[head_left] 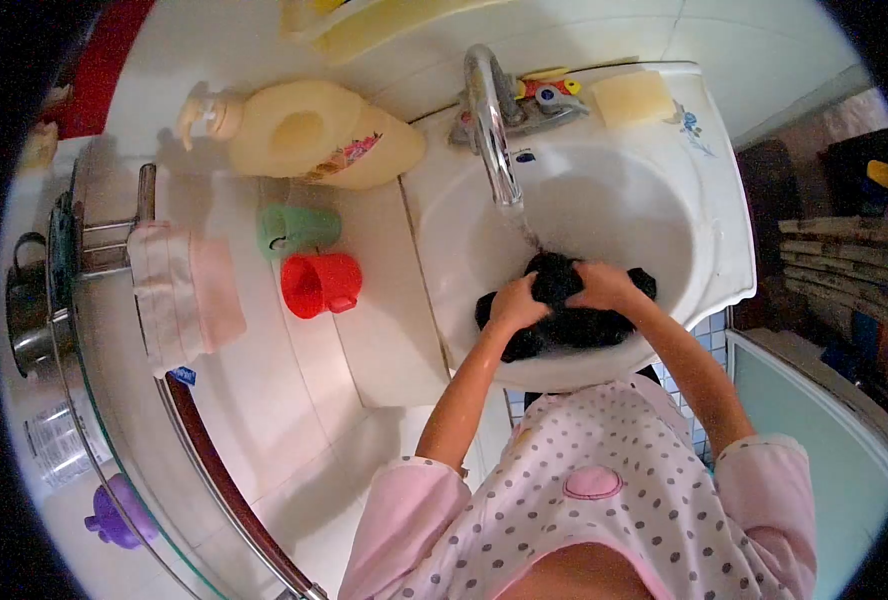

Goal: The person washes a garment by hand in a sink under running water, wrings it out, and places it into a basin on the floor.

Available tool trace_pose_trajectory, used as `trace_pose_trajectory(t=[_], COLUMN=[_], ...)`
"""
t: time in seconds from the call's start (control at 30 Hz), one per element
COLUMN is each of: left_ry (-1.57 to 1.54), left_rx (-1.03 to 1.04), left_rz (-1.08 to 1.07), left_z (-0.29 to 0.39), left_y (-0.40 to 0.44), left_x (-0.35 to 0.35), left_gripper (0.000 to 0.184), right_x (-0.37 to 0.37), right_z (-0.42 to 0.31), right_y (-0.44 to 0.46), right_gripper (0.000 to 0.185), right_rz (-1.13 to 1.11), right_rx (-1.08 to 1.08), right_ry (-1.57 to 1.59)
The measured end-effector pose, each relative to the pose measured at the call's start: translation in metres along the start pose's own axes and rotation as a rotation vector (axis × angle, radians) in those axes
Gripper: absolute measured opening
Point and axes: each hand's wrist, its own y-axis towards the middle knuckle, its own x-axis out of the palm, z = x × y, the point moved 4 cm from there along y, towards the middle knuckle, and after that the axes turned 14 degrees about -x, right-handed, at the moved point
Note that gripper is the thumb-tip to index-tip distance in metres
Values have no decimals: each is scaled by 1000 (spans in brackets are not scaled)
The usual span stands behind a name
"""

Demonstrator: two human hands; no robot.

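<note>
A bunched black cloth (pixel 582 328), wet and dark, lies in the white washbasin (pixel 664 220). My left hand (pixel 517 304) grips it from the left, with the fingers curled into the fabric. From the right, my right hand (pixel 602 286) holds the same bundle, its thumb and fingers closed on a raised fold. Part of the cloth spreads toward the basin's front rim. Water runs from the chrome faucet (pixel 494 130) onto the far side of the bundle, just beyond both hands. Most fingertips are hidden in the black folds.
A yellowish soap block (pixel 632 98) rests on the basin's back right corner. To the left are a large pump bottle (pixel 314 135), a green cup (pixel 301 229) and a red mug (pixel 322 284). A pale pink towel (pixel 184 295) hangs from a rail.
</note>
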Motion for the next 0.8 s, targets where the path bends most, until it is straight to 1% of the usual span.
trace_pose_trajectory(t=[0.07, 0.17, 0.23, 0.3, 0.37, 0.4, 0.43, 0.47, 0.5, 0.53, 0.57, 0.6, 0.63, 0.67, 0.7, 0.73, 0.8], left_ry=[37, 67, 22, -21, -189, -192, -261, -333, -339, -415, -488, -494, -556, -616, -620, -602, -586], left_rx=[38, 82, 84, 92, 188, 193, 181, 169, 172, 217, 262, 264, 318, 372, 373, 391, 410], left_rz=[107, 114, 90, 70, 127, 129, 117, 104, 107, 103, 105, 112, 59, 7, 17, 11, 19], left_z=[-2, -2, 2, 6, 11, 8, 5, 1, 0, 0, 0, -2, -2, -2, -2, -3, -3], left_y=[1, 2, -2, -10, -27, -27, -28, -29, -32, -35, -39, -42, -47, -52, -57, -63, -74], left_x=[-1, 0, -5, -12, -21, -20, -18, -17, -19, -23, -28, -31, -33, -34, -36, -35, -34], left_gripper=[57, 62, 61, 60, 55, 55, 54, 52, 52, 53, 53, 53, 52, 51, 51, 53, 54], right_x=[-3, -4, -6, -14, -22, -27, -31, -35, -38, -43, -47, -51, -55, -58, -62, -68, -86], right_z=[-1, 2, -2, -10, -20, -24, -28, -33, -37, -41, -45, -49, -50, -52, -52, -47, -22], right_y=[1, 6, 3, -1, -7, -10, -14, -16, -19, -21, -23, -25, -26, -28, -28, -26, -14], right_gripper=[50, 49, 48, 46, 46, 46, 46, 49, 52, 52, 55, 58, 58, 62, 67, 67, 73], right_rz=[-25, -50, -48, 26, 50, 71, 71, 62, 54, 49, 52, 56, 53, 15, -26, -30, 88], right_rx=[-9, -38, -61, -95, -99, -102, -101, -94, -89, -87, -147, -208, -213, -306, -400, -407, -147], right_ry=[-8, -26, -44, -35, -22, -5, -10, -18, -26, -35, -25, -15, -22, 150, 324, 319, 637])
